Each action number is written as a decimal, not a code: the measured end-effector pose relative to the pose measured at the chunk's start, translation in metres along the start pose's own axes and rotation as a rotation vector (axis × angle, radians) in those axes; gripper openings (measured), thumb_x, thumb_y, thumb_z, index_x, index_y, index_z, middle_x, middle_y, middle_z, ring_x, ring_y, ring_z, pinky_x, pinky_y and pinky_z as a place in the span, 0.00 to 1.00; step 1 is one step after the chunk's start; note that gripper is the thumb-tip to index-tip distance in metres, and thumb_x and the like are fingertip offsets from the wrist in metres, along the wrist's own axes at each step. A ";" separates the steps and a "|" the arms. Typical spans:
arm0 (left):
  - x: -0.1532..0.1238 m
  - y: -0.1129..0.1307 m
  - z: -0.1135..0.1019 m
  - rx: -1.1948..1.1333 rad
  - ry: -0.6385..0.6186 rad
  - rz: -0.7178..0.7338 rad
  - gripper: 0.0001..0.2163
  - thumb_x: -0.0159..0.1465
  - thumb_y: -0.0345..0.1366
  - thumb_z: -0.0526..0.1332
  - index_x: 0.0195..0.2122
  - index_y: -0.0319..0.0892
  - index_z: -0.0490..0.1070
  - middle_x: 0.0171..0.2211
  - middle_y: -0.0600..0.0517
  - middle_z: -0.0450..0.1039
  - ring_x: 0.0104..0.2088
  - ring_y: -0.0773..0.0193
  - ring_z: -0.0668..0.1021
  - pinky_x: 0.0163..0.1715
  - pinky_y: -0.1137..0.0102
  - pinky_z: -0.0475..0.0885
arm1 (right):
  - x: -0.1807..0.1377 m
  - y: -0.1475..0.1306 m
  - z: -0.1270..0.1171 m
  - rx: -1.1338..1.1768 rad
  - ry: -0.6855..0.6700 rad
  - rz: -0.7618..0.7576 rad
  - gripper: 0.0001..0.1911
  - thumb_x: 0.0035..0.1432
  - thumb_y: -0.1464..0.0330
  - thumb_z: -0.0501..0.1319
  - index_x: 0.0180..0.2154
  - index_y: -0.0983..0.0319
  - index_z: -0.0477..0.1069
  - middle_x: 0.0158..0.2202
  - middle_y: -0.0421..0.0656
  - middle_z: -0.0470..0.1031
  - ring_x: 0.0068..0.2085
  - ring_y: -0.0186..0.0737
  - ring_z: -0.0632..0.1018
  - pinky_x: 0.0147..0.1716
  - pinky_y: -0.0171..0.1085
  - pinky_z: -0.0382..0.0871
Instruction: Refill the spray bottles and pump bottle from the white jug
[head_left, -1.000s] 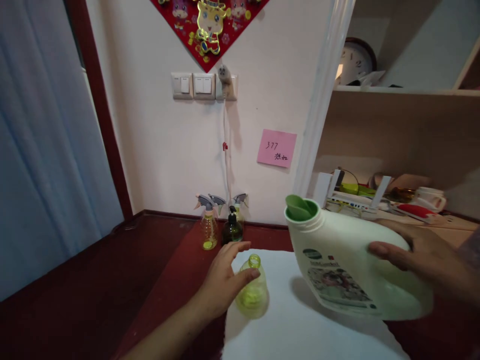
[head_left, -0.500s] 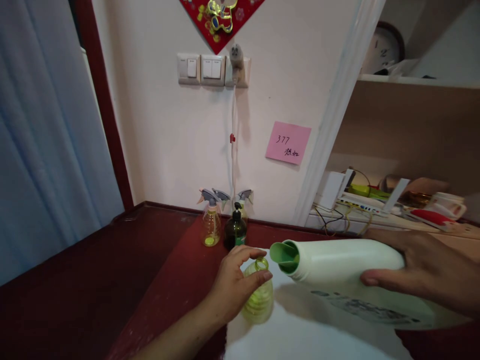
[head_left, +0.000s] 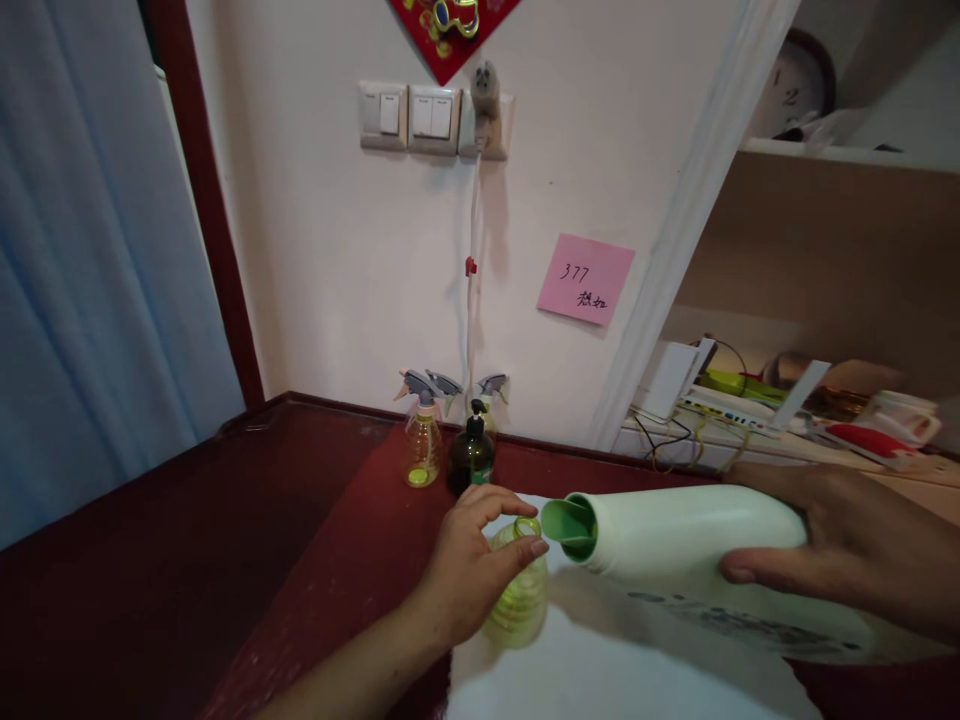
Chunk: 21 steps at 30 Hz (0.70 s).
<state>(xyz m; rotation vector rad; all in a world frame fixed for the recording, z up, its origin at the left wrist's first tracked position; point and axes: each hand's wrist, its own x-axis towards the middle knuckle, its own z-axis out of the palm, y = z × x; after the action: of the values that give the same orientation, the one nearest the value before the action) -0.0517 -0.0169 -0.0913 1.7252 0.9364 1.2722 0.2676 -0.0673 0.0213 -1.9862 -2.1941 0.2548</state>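
Observation:
A ribbed, see-through yellow-green bottle stands uncapped on a white cloth or sheet. My left hand is closed round its upper part, thumb and fingers on either side of the neck. From the right, my right hand grips a large pale green jug tipped on its side. The jug's green pouring spout points left, just beside the bottle's mouth. No stream of liquid shows between them. Printing on the jug's side is blurred.
Behind my left hand, near the wall, stand a spray bottle with a grey trigger head and a dark pump bottle. Another sprayer is partly hidden behind. At right, a shelf holds a white router with cables. A blue curtain hangs left.
The view has shifted slightly. The jug's spout sits a little lower and to the right in the picture; both hands keep their grip.

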 end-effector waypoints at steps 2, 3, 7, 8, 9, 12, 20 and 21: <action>-0.001 0.000 0.000 0.002 0.002 -0.011 0.08 0.54 0.32 0.72 0.36 0.44 0.81 0.40 0.48 0.77 0.45 0.54 0.77 0.50 0.60 0.68 | 0.002 -0.001 0.000 -0.012 0.005 -0.018 0.27 0.48 0.38 0.63 0.38 0.52 0.77 0.37 0.43 0.81 0.38 0.49 0.80 0.34 0.41 0.76; -0.001 0.001 0.001 -0.001 0.005 -0.020 0.08 0.54 0.31 0.72 0.36 0.44 0.81 0.40 0.48 0.77 0.45 0.54 0.77 0.50 0.60 0.68 | 0.004 -0.001 0.000 -0.022 0.012 -0.020 0.28 0.48 0.38 0.63 0.37 0.52 0.77 0.37 0.43 0.81 0.37 0.49 0.80 0.33 0.41 0.76; -0.002 0.001 0.002 -0.023 0.013 -0.055 0.10 0.52 0.30 0.73 0.36 0.43 0.81 0.40 0.48 0.77 0.45 0.53 0.77 0.51 0.60 0.68 | 0.008 0.001 0.001 -0.065 0.018 -0.015 0.27 0.47 0.37 0.63 0.34 0.53 0.77 0.33 0.43 0.81 0.35 0.49 0.80 0.31 0.41 0.74; -0.002 0.001 0.002 -0.027 0.014 -0.064 0.10 0.51 0.30 0.74 0.36 0.42 0.81 0.40 0.48 0.77 0.45 0.53 0.77 0.51 0.60 0.68 | 0.008 0.002 0.001 -0.069 0.020 -0.024 0.27 0.47 0.38 0.64 0.33 0.53 0.76 0.33 0.43 0.81 0.34 0.48 0.80 0.30 0.41 0.74; -0.002 0.001 0.003 -0.030 0.016 -0.074 0.11 0.51 0.30 0.74 0.36 0.42 0.81 0.40 0.48 0.77 0.45 0.54 0.77 0.51 0.60 0.68 | 0.008 0.003 0.002 -0.071 0.021 -0.038 0.27 0.47 0.38 0.64 0.34 0.53 0.76 0.32 0.42 0.80 0.33 0.48 0.80 0.29 0.41 0.74; -0.003 0.002 0.004 -0.027 0.028 -0.102 0.11 0.50 0.27 0.74 0.35 0.42 0.81 0.40 0.49 0.76 0.46 0.54 0.77 0.51 0.61 0.68 | 0.010 0.007 0.004 -0.064 0.032 -0.079 0.25 0.48 0.40 0.66 0.35 0.52 0.76 0.33 0.41 0.80 0.34 0.48 0.80 0.30 0.40 0.73; -0.003 0.003 0.005 -0.026 0.017 -0.092 0.11 0.52 0.27 0.74 0.36 0.43 0.81 0.40 0.49 0.76 0.46 0.54 0.76 0.52 0.60 0.67 | 0.012 0.015 -0.001 -0.047 -0.019 -0.099 0.21 0.49 0.45 0.68 0.38 0.50 0.75 0.35 0.38 0.81 0.35 0.47 0.80 0.30 0.40 0.74; -0.003 0.002 0.004 -0.024 0.016 -0.089 0.11 0.52 0.28 0.74 0.36 0.43 0.81 0.40 0.49 0.76 0.46 0.54 0.76 0.52 0.60 0.67 | 0.012 0.016 -0.002 -0.051 -0.022 -0.102 0.21 0.49 0.45 0.68 0.38 0.50 0.75 0.35 0.38 0.81 0.35 0.47 0.80 0.30 0.39 0.74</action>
<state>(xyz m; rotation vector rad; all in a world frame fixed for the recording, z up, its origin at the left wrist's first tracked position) -0.0479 -0.0214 -0.0911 1.6388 0.9918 1.2359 0.2821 -0.0538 0.0197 -1.8981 -2.3298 0.2098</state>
